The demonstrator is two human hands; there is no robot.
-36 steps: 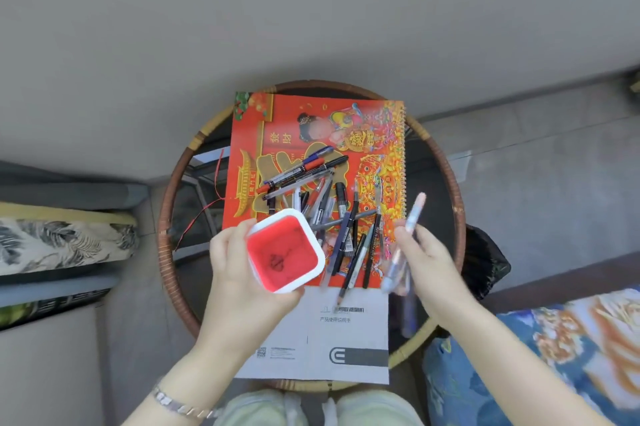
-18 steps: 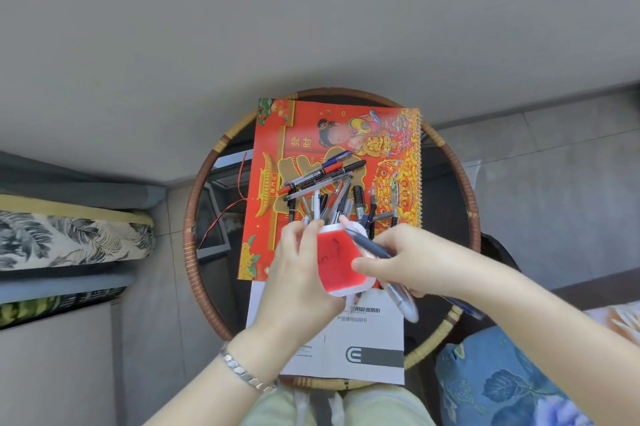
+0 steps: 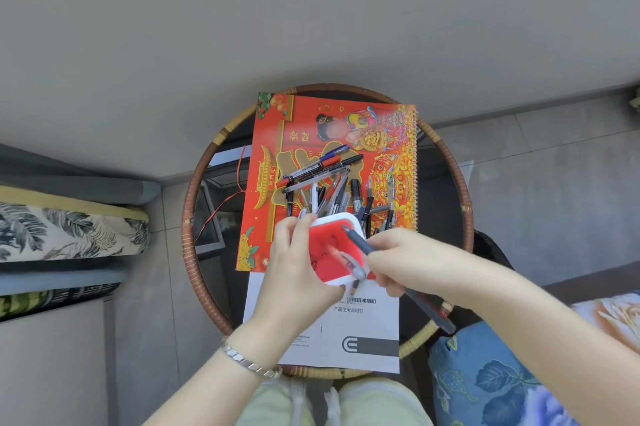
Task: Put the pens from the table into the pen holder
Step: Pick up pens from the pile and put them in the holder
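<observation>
My left hand (image 3: 294,262) grips the red pen holder with a white rim (image 3: 325,254), tilted with its mouth toward me above the round table. My right hand (image 3: 407,261) holds a dark pen (image 3: 356,240) whose tip pokes over the holder's rim into its mouth; the pen's far end sticks out below the hand. A pale pen (image 3: 351,261) lies inside the holder against its near wall. Several loose pens (image 3: 329,183) lie in a heap on the red calendar just beyond the holder.
A red spiral-bound calendar (image 3: 388,155) and a white paper manual (image 3: 363,332) cover the glass top of the rattan-rimmed round table (image 3: 188,217). A patterned cushion (image 3: 69,231) is at the left, a blue floral cushion (image 3: 485,380) at the lower right. A red cord (image 3: 239,165) lies under the glass.
My right hand came in from the right with pens to the holder's mouth. A pale pen now lies inside the holder, and the dark pen's tip points into it.
</observation>
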